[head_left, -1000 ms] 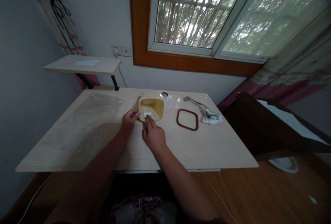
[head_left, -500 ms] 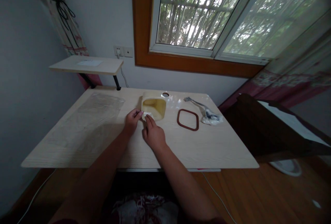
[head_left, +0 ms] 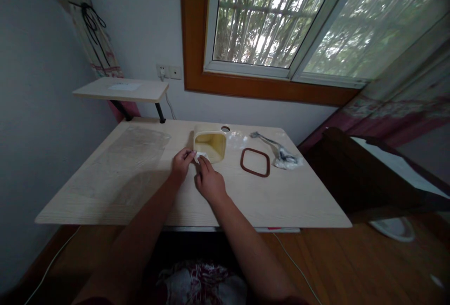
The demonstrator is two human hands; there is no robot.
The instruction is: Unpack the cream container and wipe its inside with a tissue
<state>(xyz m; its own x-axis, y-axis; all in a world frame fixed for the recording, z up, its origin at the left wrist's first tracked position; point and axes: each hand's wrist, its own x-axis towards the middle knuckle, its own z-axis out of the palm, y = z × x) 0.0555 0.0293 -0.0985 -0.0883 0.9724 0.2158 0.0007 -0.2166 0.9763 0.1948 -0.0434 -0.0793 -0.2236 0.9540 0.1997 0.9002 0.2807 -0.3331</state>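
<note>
A pale yellow plastic container (head_left: 210,144) stands open on the light wooden desk (head_left: 281,202). Just in front of its near edge, my left hand (head_left: 182,165) and my right hand (head_left: 209,180) meet over a small white piece (head_left: 201,156), paper or a wipe. Both hands pinch it with their fingertips, the left from the left side, the right from below. To the right of the container a reddish-brown seal ring (head_left: 255,162) lies flat on the desk.
A crumpled plastic bag with a metal utensil (head_left: 277,151) lies at the back right. A clear sheet (head_left: 133,152) covers the desk's left part. A small raised shelf (head_left: 121,90) stands at the back left, a dark chair (head_left: 369,173) at the right.
The view has shifted slightly. My left hand has closed in on the white piece, and both hands now pinch it in front of the container.
</note>
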